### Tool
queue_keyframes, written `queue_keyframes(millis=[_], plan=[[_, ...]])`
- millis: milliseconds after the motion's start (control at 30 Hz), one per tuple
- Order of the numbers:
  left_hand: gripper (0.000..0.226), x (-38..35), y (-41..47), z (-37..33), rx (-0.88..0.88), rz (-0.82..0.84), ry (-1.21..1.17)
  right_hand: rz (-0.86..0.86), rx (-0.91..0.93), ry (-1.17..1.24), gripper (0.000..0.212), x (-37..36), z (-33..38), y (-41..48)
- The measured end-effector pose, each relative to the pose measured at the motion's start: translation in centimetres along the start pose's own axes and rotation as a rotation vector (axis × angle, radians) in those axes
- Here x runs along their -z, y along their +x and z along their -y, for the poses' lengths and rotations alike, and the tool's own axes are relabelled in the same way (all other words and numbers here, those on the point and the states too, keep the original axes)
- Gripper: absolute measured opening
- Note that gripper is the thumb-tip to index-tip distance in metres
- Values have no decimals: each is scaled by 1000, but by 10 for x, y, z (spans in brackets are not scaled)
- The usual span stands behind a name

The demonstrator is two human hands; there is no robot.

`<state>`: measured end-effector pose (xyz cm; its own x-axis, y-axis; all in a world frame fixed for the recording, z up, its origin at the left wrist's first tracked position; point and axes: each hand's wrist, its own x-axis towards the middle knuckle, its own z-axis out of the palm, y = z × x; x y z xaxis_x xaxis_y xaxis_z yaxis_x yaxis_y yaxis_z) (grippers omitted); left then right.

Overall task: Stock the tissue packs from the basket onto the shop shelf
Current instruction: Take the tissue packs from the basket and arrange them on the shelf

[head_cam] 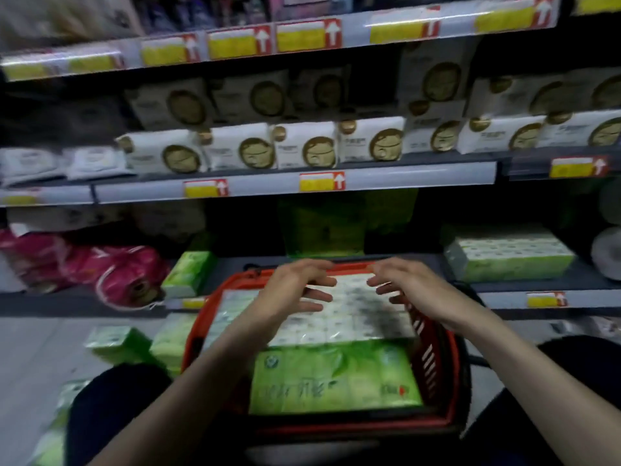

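Neither grip holds anything: the left hand [295, 290] and the right hand [408, 285] hover with fingers spread and slightly curled, palms down, just above the white plastic-wrapped multipack of tissue packs [346, 311] at the centre of the frame. Whether the fingertips touch its wrap cannot be told through the blur. That white multipack lies flat in the far half of the red plastic shopping basket [437, 368], which sits low in the middle of the frame between the person's dark-clothed knees. In the near half of the basket lies a green printed tissue multipack [336, 381], its far edge tucked under the white one.

Behind the basket runs the lowest dark shelf [524, 280]. On it, at centre right, stands a pale green and white block of tissue packs [510, 253]; at centre left a small green tissue pack [190, 272] leans beside pink wrapped rolls [131, 274]. On the floor at lower left, more green tissue packs [117, 344] lie loose beside the basket. Across the middle of the frame, the next shelf up carries a row of white packs with round gold emblems [302, 146], above yellow and red price tags [322, 181].
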<state>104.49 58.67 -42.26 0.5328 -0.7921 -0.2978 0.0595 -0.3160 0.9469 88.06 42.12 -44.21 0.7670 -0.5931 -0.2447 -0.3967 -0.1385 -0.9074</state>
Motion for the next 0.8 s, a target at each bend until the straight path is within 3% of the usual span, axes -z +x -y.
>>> queue_keyframes(millis=[133,267,500,567,700,800], plan=[[22,36,-26,47,-50,-174,57,45,106,-296,33,-48,10,-4],[19,48,-32,95,-94,-274,159,77,56,-356,39,-59,-9,3],[48,69,-22,100,-114,11,744,26,69,-449,20,-48,-34,12],[48,70,-22,100,-156,10,946,51,15,-554,27,-46,-29,6],[37,71,-34,98,-194,-32,1089,138,-253,-998,55,-38,-25,-5],[58,67,-42,103,-89,10,1269,179,-389,-1070,69,-33,-27,-7]])
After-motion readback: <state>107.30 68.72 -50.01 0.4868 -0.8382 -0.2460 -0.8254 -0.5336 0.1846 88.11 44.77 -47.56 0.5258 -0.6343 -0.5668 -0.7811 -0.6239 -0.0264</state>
